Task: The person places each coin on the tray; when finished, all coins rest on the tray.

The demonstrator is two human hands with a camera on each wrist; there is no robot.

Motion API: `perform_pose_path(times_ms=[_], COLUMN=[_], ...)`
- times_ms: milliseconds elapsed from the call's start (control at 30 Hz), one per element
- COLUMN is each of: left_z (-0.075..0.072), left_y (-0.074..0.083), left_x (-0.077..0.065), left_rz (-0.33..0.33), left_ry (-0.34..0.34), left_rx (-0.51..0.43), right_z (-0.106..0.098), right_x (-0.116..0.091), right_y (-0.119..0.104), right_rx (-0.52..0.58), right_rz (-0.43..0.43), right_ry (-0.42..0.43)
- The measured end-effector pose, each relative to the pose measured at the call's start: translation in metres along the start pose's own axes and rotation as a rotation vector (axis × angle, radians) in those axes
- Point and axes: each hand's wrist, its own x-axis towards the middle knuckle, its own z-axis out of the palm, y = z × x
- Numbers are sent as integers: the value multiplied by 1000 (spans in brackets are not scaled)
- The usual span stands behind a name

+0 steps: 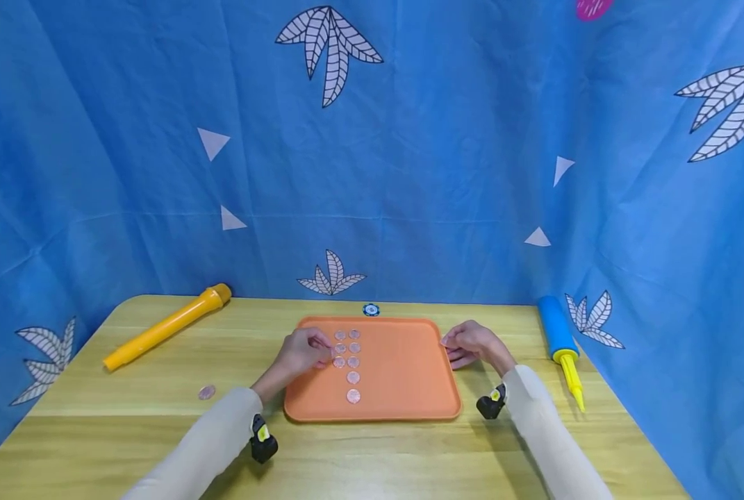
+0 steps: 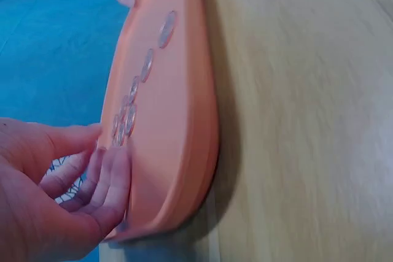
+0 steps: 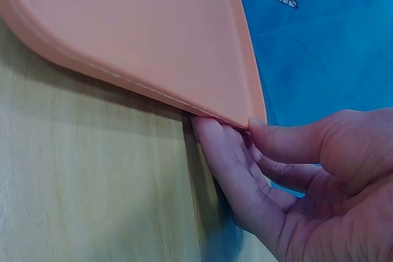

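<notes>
An orange tray point(image 1: 403, 368) lies on the wooden table, with several coins point(image 1: 353, 378) in two columns on its left half. Over the tray's left side is my left hand point(image 1: 307, 349), thumb and fingertips drawn together beside the left column. It appears to pinch a coin, mostly hidden by the fingers. In the left wrist view, the fingertips of that hand point(image 2: 67, 182) sit close to the far coins point(image 2: 131, 119). My right hand point(image 1: 469, 343) grips the tray's right rim; the right wrist view shows its thumb above and fingers point(image 3: 224, 157) below the edge.
One loose coin point(image 1: 206, 392) lies on the table left of the tray. A yellow microphone-shaped stick point(image 1: 168, 328) rests at the back left. Behind the tray is a small blue-and-white disc point(image 1: 371, 310). A blue and yellow hand pump point(image 1: 559, 340) lies along the right edge. A blue curtain point(image 1: 397, 160) hangs behind.
</notes>
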Motion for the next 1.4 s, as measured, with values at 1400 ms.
perform_pose_path(times_ms=[1400], left_z=[-177], left_y=[-65], left_x=[-36], left_rz=[292], left_ry=[-315], left_rx=[152], right_z=[-1], right_x=[1], right_y=[-4], right_rx=[-21], right_rz=[11], right_ry=[-41])
